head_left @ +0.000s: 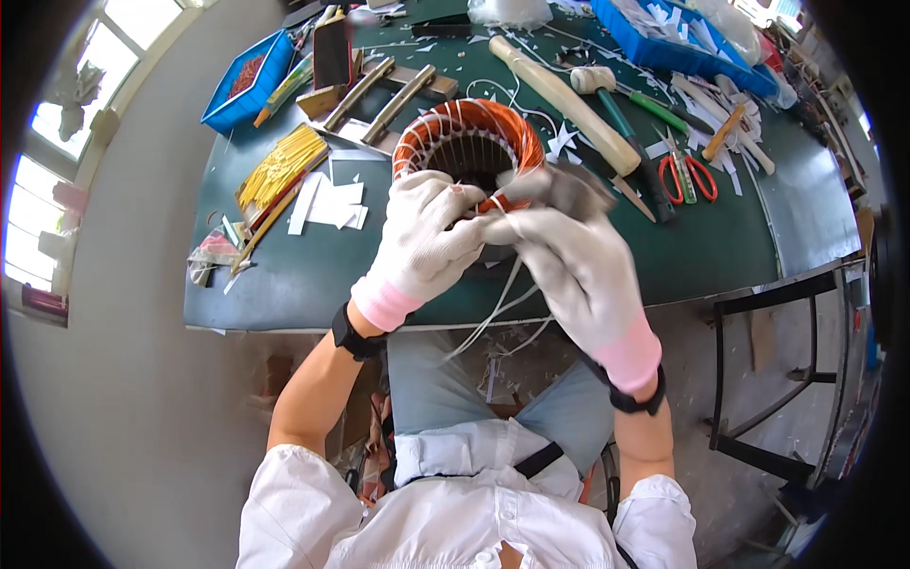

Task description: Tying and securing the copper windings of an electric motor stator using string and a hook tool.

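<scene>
Here we are, and I have the ring-shaped motor stator with orange wire windings and white lacing (471, 112) standing on the dark green bench (706, 248), dead ahead of me and just beyond both hands. Its round opening faces up toward my view, so I read its long axis as roughly upright, though the gloves hide too much of the near side for me to rule out a tilt. The relation that matters, I'd say, is this: both hands crowd the near edge of the ring, while the far arc lies bare behind them. My left hand in its white knit glove with a pink cuff (422, 226) sits over the near-left edge, fingers curled inward; what the fingertips close on I cannot tell. My right hand in the matching glove (576, 258) comes in from the near right, fingers bunched and pointing left, and through the blur it seems to pinch the thin white cord (507, 296), whose loose lengths hang toward my lap. Fingertips nearly meet at the near edge, so neither hand is clearly nearer. For the cord, the right is the closer one, and any pull from there would, in my judgement, run toward me and rightward, with the left well placed to steady the windings.
</scene>
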`<state>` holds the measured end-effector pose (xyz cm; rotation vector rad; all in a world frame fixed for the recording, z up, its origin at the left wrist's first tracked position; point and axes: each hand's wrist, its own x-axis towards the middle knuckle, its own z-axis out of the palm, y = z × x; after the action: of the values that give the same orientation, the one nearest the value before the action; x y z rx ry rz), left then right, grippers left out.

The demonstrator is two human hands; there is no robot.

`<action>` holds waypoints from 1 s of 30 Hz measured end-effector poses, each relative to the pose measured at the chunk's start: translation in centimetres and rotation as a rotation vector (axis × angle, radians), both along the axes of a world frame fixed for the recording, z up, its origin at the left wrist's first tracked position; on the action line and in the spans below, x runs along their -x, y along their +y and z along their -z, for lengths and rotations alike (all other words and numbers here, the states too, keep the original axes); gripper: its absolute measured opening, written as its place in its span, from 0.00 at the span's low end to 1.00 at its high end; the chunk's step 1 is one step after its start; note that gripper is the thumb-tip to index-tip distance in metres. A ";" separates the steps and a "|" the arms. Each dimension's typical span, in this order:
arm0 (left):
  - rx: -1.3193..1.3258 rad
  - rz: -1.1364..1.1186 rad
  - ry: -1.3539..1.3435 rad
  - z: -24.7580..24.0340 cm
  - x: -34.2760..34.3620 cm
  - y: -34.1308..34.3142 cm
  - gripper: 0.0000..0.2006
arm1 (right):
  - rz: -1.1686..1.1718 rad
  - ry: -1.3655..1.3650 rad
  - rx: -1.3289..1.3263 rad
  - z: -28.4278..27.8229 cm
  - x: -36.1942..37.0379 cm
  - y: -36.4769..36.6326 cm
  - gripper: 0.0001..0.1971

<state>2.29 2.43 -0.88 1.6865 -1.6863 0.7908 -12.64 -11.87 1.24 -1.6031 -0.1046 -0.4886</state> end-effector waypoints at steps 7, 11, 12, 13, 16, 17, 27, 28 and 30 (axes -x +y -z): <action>0.024 0.072 0.012 -0.3 0.2 -0.5 0.11 | -0.255 0.079 -1.441 3.2 0.6 3.1 0.09; 0.025 0.016 0.065 -0.1 -1.0 -0.1 0.11 | -0.294 0.139 -1.220 -2.6 -2.7 2.3 0.11; 0.049 0.020 0.060 -0.4 -0.8 0.0 0.11 | -0.080 0.112 -0.771 1.0 -0.8 3.3 0.12; 0.018 0.076 0.020 -0.9 -0.7 0.0 0.11 | -0.084 0.079 -0.724 3.6 -0.5 3.1 0.13; -0.046 0.123 0.116 -0.5 -1.2 -0.2 0.13 | -0.159 0.158 -0.841 4.8 -0.4 0.8 0.12; -0.056 0.084 0.247 -0.3 -1.3 0.3 0.15 | -0.228 0.144 -0.865 3.8 -0.9 -1.0 0.11; -0.242 -0.086 0.201 -2.2 -0.9 -0.2 0.12 | 0.445 0.239 0.138 0.1 -0.5 -7.7 0.15; -0.271 -0.089 0.188 -2.5 -0.8 0.0 0.12 | 0.910 0.232 0.608 1.6 0.2 -7.6 0.14; -0.309 -0.096 0.155 -3.3 -1.1 0.1 0.12 | 0.958 0.041 0.770 2.7 1.7 -5.4 0.12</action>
<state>3.36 2.53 2.47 1.9943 -1.6948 0.4426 -14.32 -17.31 -1.45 -2.3766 0.6069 -1.2537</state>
